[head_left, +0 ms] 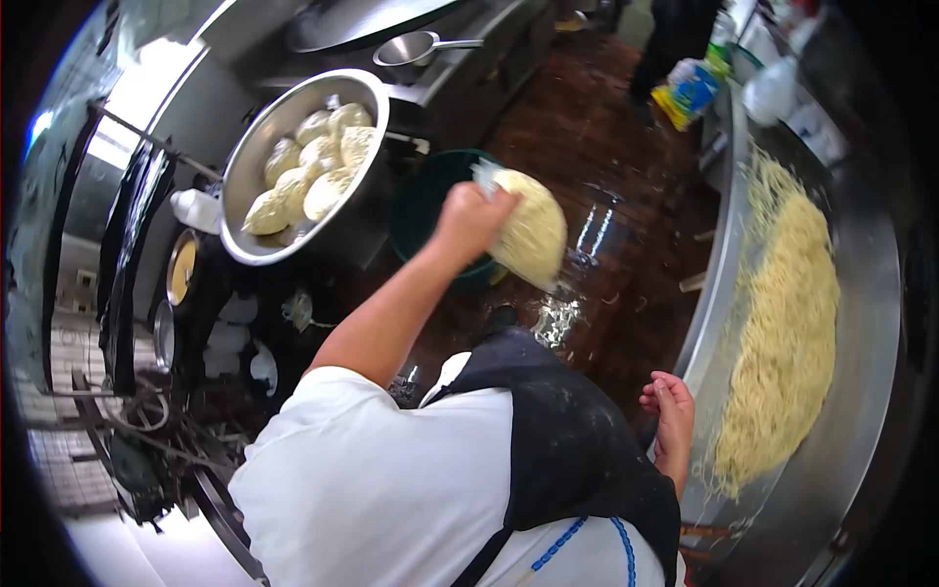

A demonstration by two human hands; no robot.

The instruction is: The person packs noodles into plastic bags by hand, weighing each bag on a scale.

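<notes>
My left hand [473,227] is closed on the gathered neck of a clear plastic bag of noodles [531,230], which hangs over the floor in front of me. Below and behind that hand is a dark green bucket [416,201]. My right hand [673,416] is held low beside the metal trough, its fingers loosely curled and nothing seen in them. Inside the trough [706,323] lies a long heap of pale yellow noodles [782,342]. To the left, a large steel bowl [235,210] holds several similar bags of noodles [323,161].
A steel saucepan [406,49] rests on the counter at the back. The brown floor [626,264] looks wet. Plastic bags [773,93] and a blue-yellow packet [690,90] are at the trough's far end. A person in dark clothes [675,44] stands beyond. Metal machinery [147,430] is at the left.
</notes>
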